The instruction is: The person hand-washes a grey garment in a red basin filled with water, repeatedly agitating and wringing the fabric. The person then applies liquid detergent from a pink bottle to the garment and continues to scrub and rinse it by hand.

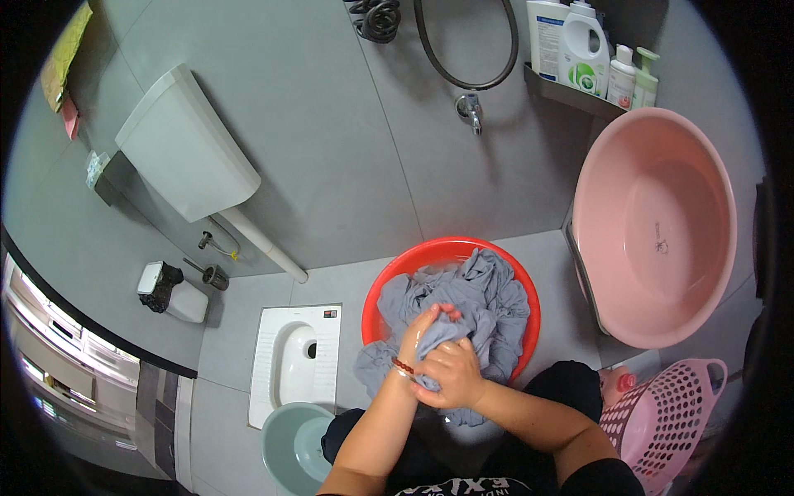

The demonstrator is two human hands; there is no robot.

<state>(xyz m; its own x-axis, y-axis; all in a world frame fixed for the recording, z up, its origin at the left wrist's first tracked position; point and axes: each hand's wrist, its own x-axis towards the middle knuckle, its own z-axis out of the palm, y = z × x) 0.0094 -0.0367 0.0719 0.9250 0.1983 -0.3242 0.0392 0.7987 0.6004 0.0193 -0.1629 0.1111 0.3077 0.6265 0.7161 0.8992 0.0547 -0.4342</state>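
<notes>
Wet grey fabric (490, 297) lies heaped in a red plastic basin (451, 243) on the floor before me. Part of the cloth hangs over the basin's left and front rim. My left hand (423, 335), wearing a beaded bracelet (403, 364) at the wrist, is turned palm up around a bunched fold of it. Against that hand, my right hand (451, 373) is clenched on the same fold, its fingers curled in. Some water shows in the basin behind the cloth.
A squat toilet (294, 366) and a pale green bucket (294, 449) are on my left. To the right, a large pink tub (645, 248) stands above a perforated pink basket (667, 421). A tap (471, 113) juts from the wall; bottles (583, 56) fill a corner shelf (570, 96).
</notes>
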